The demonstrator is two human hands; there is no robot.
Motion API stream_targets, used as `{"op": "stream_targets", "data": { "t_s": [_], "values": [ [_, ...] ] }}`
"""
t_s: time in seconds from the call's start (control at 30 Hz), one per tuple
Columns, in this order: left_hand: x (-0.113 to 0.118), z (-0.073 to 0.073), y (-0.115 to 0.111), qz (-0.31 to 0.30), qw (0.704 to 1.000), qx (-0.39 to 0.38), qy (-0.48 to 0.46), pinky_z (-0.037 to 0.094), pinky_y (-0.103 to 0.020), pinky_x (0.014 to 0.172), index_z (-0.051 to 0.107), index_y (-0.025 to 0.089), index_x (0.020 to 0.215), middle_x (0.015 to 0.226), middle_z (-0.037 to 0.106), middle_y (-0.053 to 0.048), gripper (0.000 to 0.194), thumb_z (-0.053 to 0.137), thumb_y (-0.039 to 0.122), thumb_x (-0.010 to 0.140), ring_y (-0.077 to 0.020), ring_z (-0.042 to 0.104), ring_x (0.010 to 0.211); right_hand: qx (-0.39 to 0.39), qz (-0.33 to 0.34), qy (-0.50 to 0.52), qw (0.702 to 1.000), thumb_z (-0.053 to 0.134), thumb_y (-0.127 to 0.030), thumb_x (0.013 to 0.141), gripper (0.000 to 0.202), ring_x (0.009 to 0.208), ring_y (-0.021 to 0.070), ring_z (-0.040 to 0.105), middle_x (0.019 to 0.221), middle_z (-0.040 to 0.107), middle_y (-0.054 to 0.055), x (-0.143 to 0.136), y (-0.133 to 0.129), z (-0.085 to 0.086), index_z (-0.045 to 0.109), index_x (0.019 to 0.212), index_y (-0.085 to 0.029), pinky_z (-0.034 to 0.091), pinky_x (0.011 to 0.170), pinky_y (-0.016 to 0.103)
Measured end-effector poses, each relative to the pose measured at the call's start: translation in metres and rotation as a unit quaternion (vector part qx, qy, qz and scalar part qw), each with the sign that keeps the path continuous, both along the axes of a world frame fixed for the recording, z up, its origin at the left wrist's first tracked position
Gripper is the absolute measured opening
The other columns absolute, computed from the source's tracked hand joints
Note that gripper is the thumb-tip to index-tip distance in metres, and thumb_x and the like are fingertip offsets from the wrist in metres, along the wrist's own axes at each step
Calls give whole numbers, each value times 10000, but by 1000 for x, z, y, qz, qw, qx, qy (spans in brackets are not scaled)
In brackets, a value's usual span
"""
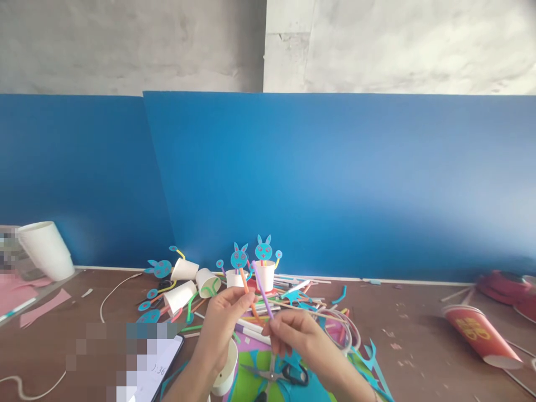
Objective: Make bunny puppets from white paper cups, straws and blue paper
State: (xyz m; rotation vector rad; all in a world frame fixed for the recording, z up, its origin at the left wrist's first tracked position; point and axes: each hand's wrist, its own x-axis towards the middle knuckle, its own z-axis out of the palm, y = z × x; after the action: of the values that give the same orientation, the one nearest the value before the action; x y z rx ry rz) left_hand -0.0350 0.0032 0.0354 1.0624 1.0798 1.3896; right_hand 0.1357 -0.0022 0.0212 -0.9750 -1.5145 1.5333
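My left hand [221, 321] pinches an orange straw [243, 281], which points up and slightly left. Between the fingers of my right hand [297, 332] is a purple straw [262, 287], leaning left so that its top nears the orange one. Just behind the straws stand two white paper cups with blue paper rabbit faces, the left face [239, 258] and the right face [263, 250]. Below my hands, a white paper cup [226, 371] is partly covered by my left wrist. Open scissors [271, 376] lie on green paper [247, 382] among blue scraps.
Several tipped white cups [180, 296] with rabbit pieces and bent straws lie left of centre. A phone [161, 368] rests front left, near a white cable [103, 307]. Stacked white cups [47, 251] stand far left. At right lies a red cup [477, 335]. A blue panel [314, 184] rises behind.
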Motion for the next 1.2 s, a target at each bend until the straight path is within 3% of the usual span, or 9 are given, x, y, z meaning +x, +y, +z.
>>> {"op": "stream_targets", "data": {
  "t_s": [0.17,0.3,0.4,0.47,0.6,0.77,0.93,1.07,1.2],
  "values": [
    [3,4,-1,-76,987,-84,-118,400,-201,587,720,142,657,607,623,-10,363,834,478,578,-112,517,612,14,19,-109,994,581,-460,840,374,510,92,482,550,585,2,-6,-6,-3,655,660,-140,355,516,217],
    [4,5,-2,-92,983,-96,-129,408,-205,600,727,141,707,666,646,-23,366,843,463,577,-122,542,657,13,26,-163,986,555,-380,857,325,498,89,490,540,591,-2,-4,-8,-2,623,640,-147,352,500,205],
    [6,8,-4,-89,987,-78,-106,409,-216,593,710,147,682,636,628,-7,349,827,466,599,-114,518,608,-4,42,-176,984,525,-464,880,384,480,99,498,529,590,2,0,-6,-2,649,706,-144,355,486,212],
    [7,9,-6,-102,988,-75,-88,415,-224,601,703,145,668,618,630,-11,345,808,472,627,-122,529,603,19,14,-184,983,499,-547,882,470,488,106,497,537,589,11,2,-3,0,649,700,-141,360,492,223],
    [14,3,-11,-172,979,-97,-52,420,-233,623,713,137,691,632,672,-37,328,776,459,683,-141,579,624,96,-86,-86,988,532,-574,862,456,618,129,521,662,612,19,4,4,5,672,781,-148,384,560,231],
    [21,-13,-11,-212,967,-141,-14,387,-224,568,723,136,700,678,724,-65,351,788,479,655,-143,615,599,53,-86,23,995,679,-533,765,393,562,115,477,579,564,-12,5,6,10,685,655,-156,373,548,236],
    [19,-15,-9,-249,956,-157,0,413,-242,551,728,130,746,715,737,-90,418,765,536,653,-170,653,590,25,-108,37,993,744,-506,703,351,557,111,481,582,602,-6,6,7,10,713,660,-159,375,543,228],
    [21,-13,-11,-263,950,-169,-6,476,-289,640,720,125,887,781,741,-102,500,754,566,655,-211,687,694,28,-124,46,991,711,-517,736,373,540,108,476,547,577,-14,7,10,6,691,639,-157,374,547,233],
    [30,-18,-16,-266,954,-131,-45,480,-312,723,693,123,971,786,730,-96,521,726,566,697,-219,684,764,28,-123,37,991,728,-511,716,369,561,118,497,563,575,-14,8,10,6,679,623,-157,392,574,245]
  ]
}}
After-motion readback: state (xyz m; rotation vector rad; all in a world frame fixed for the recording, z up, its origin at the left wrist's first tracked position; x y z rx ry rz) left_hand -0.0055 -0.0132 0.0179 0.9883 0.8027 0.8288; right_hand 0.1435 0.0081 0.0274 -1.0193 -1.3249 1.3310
